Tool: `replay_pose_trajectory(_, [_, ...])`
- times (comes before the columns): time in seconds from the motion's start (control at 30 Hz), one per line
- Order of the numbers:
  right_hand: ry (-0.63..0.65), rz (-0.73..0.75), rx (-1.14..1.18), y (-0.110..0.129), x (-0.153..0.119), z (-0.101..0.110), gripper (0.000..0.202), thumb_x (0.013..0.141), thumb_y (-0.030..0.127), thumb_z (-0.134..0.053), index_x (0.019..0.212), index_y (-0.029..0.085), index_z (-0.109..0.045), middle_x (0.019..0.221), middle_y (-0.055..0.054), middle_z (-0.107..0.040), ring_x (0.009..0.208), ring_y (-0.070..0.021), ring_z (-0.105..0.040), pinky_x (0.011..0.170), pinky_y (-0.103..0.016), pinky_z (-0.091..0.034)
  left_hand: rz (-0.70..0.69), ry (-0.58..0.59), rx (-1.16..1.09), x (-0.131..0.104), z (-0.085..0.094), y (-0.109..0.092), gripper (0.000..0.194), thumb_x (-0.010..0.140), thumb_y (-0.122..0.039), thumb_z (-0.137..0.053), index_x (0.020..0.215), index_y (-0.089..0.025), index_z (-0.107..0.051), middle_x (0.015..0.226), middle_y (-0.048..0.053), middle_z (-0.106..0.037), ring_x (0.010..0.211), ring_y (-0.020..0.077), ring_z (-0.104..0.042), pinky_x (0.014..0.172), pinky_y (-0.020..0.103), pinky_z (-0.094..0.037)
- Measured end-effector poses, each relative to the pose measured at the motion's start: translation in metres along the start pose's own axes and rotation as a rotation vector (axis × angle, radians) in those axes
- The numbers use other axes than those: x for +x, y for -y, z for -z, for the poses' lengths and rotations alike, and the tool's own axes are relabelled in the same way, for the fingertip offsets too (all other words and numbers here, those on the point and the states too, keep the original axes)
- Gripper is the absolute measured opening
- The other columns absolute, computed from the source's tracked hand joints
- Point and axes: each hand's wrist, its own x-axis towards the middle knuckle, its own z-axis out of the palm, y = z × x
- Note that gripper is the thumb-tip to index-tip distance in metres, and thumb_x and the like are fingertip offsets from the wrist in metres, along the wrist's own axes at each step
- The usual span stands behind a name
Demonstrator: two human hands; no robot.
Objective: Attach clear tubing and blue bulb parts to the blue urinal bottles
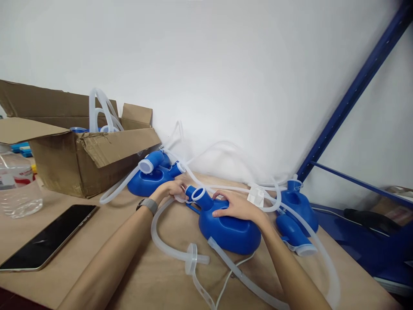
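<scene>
A blue plastic bottle (229, 234) with a white-rimmed mouth lies on the brown table in front of me. My right hand (234, 206) rests over its top, thumb and fingers around the body near the neck. At the left of the mouth, my left hand (176, 188) is closed on a blue cap piece (190, 192) joined to a clear tube (158, 234). That tube curves down to a translucent disc (191, 258). Another clear tube (245, 282) has its open end against the front of the bottle.
Behind left, another blue bottle (146, 183) stands beside an open cardboard box (61, 165). A phone (48, 237) and a water jug (19, 185) are at left. More blue bottles (303, 211) and tubing are at right, near a blue shelf frame (355, 92).
</scene>
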Motion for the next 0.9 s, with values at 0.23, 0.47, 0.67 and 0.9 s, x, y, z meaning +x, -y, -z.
replay_pose_trajectory(0.23, [0.000, 0.037, 0.011, -0.006, 0.001, -0.001, 0.057, 0.075, 0.061, -0.078, 0.119, 0.027, -0.068, 0.128, -0.007, -0.069, 0.118, -0.0326, -0.063, 0.101, -0.043, -0.047, 0.218, 0.086, 0.020, -0.011, 0.036, -0.033, 0.025, 0.053, -0.025, -0.084, 0.068, -0.017, -0.065, 0.066, 0.004, -0.071, 0.070, 0.0261, -0.070, 0.060, 0.030, -0.054])
replay_pose_trajectory(0.47, [-0.235, 0.152, 0.003, -0.010, 0.005, -0.010, 0.074, 0.089, 0.057, -0.069, 0.151, 0.026, -0.045, 0.124, -0.010, -0.065, 0.112, -0.0288, -0.064, 0.100, -0.047, -0.050, 0.087, -0.306, 0.155, -0.063, 0.097, -0.101, 0.029, 0.059, -0.035, -0.084, 0.080, -0.018, -0.075, 0.075, 0.005, -0.073, 0.071, 0.0241, -0.068, 0.057, 0.028, -0.048])
replay_pose_trajectory(0.67, [-0.470, 0.408, 0.026, 0.021, -0.003, -0.012, 0.105, 0.078, 0.059, -0.080, 0.161, 0.036, -0.020, 0.160, -0.012, -0.037, 0.147, -0.0342, -0.039, 0.119, -0.055, -0.036, -0.105, -0.343, -0.420, -0.093, 0.078, -0.156, 0.041, 0.057, -0.039, -0.092, 0.087, -0.015, -0.077, 0.071, 0.005, -0.072, 0.061, 0.0192, -0.067, 0.052, 0.026, -0.050])
replay_pose_trajectory(0.9, [-0.629, 0.370, 0.192, 0.043, -0.014, -0.011, 0.115, 0.068, 0.051, -0.091, 0.156, 0.030, -0.020, 0.149, -0.015, -0.048, 0.137, -0.0366, -0.052, 0.113, -0.057, -0.044, -0.267, -0.134, -0.768, -0.098, 0.045, -0.183, 0.031, 0.067, -0.034, -0.092, 0.087, -0.016, -0.076, 0.074, 0.004, -0.075, 0.064, 0.0153, -0.068, 0.056, 0.023, -0.053])
